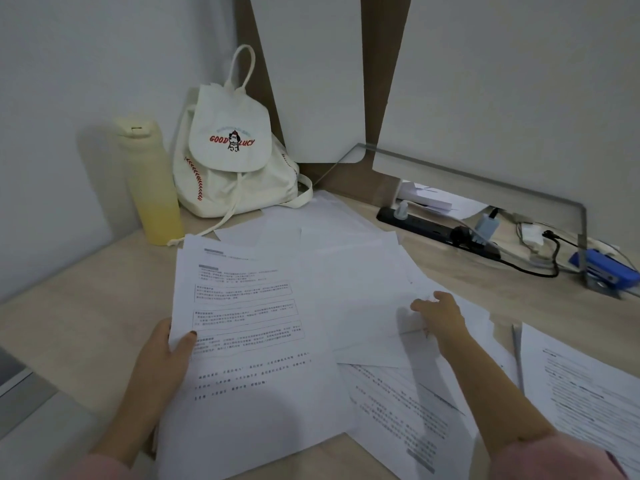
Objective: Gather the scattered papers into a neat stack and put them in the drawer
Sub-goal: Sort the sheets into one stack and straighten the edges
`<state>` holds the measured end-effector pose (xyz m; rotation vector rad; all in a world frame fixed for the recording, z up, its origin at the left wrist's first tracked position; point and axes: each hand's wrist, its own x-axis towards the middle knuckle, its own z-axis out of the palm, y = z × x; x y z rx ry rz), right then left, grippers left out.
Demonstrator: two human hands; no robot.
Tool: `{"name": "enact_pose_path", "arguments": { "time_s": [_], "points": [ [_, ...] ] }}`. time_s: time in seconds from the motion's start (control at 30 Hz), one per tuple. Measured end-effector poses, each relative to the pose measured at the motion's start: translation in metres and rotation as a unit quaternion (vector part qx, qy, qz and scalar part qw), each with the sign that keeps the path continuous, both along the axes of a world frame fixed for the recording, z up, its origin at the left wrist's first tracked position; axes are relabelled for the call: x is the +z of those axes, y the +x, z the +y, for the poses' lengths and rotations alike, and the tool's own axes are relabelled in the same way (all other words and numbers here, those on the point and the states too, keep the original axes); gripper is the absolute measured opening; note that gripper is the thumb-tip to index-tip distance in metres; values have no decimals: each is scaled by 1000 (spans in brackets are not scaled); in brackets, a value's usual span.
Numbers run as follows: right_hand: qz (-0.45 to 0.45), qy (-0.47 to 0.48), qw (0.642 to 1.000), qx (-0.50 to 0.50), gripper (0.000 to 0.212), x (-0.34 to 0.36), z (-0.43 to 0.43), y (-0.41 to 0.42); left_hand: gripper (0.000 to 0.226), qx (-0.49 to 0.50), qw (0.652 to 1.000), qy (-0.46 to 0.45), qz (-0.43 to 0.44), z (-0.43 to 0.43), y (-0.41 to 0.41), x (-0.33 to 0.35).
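Several white printed papers lie scattered and overlapping across the light wooden desk (86,306). My left hand (166,355) grips the left edge of a printed sheet (249,334), thumb on top. My right hand (440,317) reaches onto the blank overlapping sheets (360,292) in the middle and pinches the edge of one there. More printed pages (408,420) lie under my right forearm, and another printed sheet (581,386) lies at the right edge. No drawer is visible.
A white canvas backpack (228,157) and a yellow bottle (152,181) stand at the back left corner. A black power strip (440,230) with plugs and cables, plus a blue stapler (606,268), sit at the back right under a raised shelf (485,174).
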<state>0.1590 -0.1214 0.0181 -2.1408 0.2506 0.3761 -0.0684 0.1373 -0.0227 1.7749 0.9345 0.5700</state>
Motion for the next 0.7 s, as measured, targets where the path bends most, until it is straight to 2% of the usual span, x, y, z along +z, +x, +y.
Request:
{"name": "enact_pose_path", "arguments": {
  "time_s": [0.03,0.1,0.17,0.2,0.23,0.27,0.3,0.33,0.4,0.43,0.57,0.7],
  "points": [
    [1,14,1000,-1,46,2,-2,0,32,0,1000,3,1,0,0,-1],
    [1,28,1000,8,3,4,-3,0,31,4,1000,6,2,0,1,-2],
    [16,36,999,15,20,4,-2,-3,30,6,1000,7,4,0,1,-3],
    [10,45,999,28,9,6,0,-8,30,7,1000,6,5,-1,1,-3],
    [17,44,998,34,52,4,-1,-9,30,7,1000,4,8,-2,1,-2],
    [12,38,998,54,30,2,1,-11,29,7,1000,5,11,-2,1,-3],
    [-6,50,997,66,37,2,3,-13,29,6,1000,6,14,-2,1,-3],
    [-11,31,996,80,32,1,3,-14,29,7,1000,5,17,-3,1,-3],
    [-11,46,993,110,12,1,6,-18,28,9,1000,3,20,-4,1,-2],
    [-15,58,991,118,10,3,7,-20,28,9,1000,3,19,-5,0,-1],
    [-81,56,991,86,20,8,-4,-23,29,7,1000,4,4,-8,-2,1],
    [-232,55,971,-3,30,35,-28,-24,26,0,1000,-14,-21,-14,-2,6]
  ]
}}
